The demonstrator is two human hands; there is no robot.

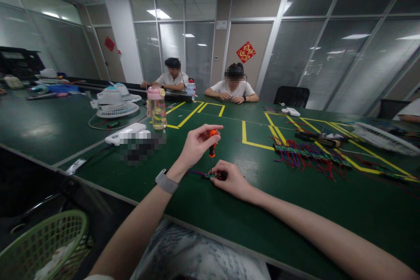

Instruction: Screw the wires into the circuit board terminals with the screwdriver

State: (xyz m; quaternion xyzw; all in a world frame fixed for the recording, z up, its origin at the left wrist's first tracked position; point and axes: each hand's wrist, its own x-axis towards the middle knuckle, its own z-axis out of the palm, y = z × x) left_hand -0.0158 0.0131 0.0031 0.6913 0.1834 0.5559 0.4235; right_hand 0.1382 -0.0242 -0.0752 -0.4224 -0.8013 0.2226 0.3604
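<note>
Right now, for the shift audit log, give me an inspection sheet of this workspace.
Surface: dark green table with yellow tape lines.
Job's things: small orange-handled screwdriver upright, tip on small wired connector.
Clutter: clear pink-lidded bottle, white desk fans, white flat device.
Hands: left hand grips the screwdriver; right hand holds the connector down.
Cables: heap of red, blue and green wire bundles on the right.
Surroundings: two seated people opposite, green mesh basket by the table edge, glass partitions.

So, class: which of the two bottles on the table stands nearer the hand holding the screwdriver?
The pink-lidded bottle beside the white fans, close to the left hand and screwdriver; the other bottle stands far off by a seated person.
</note>
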